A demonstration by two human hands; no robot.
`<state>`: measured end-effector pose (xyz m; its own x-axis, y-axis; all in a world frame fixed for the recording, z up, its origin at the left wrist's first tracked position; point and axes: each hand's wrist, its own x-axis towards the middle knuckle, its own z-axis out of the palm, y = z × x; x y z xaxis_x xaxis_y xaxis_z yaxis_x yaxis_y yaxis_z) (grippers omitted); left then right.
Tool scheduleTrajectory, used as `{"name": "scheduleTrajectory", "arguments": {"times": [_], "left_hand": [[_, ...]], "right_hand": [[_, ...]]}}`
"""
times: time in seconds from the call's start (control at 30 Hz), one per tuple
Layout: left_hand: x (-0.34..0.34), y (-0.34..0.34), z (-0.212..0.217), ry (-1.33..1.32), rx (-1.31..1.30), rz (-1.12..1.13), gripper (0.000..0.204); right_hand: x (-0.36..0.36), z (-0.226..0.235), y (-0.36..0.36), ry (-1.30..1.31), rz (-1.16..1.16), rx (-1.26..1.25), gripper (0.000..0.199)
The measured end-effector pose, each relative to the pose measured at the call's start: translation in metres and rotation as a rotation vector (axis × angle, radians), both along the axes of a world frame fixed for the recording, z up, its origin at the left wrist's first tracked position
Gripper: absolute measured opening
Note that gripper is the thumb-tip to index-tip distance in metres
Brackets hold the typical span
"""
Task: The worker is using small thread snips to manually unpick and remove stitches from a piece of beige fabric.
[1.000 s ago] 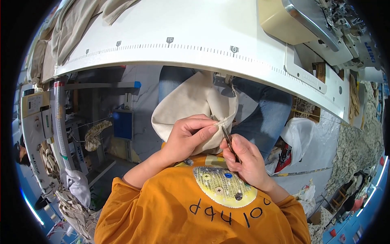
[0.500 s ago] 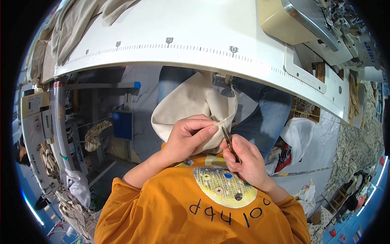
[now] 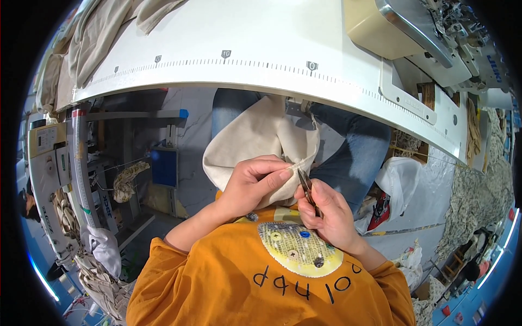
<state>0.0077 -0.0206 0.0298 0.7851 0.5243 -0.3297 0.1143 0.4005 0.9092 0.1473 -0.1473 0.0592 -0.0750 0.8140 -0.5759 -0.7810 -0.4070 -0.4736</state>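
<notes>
A beige cloth piece lies in my lap below the table's edge. My left hand pinches its seam edge between thumb and fingers. My right hand holds small thread snips, their tips touching the cloth edge just beside my left thumb. Both hands sit close together over my orange shirt and blue jeans.
A white sewing table with a ruler strip curves across the top, with a sewing machine at the upper right. Beige fabric is piled at the table's upper left. A control box and cables stand at left, cloth scraps at right.
</notes>
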Motion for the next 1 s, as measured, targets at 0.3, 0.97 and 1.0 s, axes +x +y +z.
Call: {"name": "scheduleTrajectory", "arguments": {"times": [0.3,0.97,1.0], "left_hand": [[-0.001,-0.006,-0.009,-0.032,0.044,-0.015,0.017],[0.001,-0.004,-0.004,-0.014,0.223,0.03,0.016],[0.001,-0.004,-0.005,-0.011,0.223,0.027,0.016]], "right_hand": [[0.003,0.0,-0.003,0.053,-0.334,0.301,0.033],[0.004,0.005,0.002,-0.087,0.048,-0.078,0.032],[0.004,0.005,0.002,-0.087,0.05,-0.077,0.032]]}}
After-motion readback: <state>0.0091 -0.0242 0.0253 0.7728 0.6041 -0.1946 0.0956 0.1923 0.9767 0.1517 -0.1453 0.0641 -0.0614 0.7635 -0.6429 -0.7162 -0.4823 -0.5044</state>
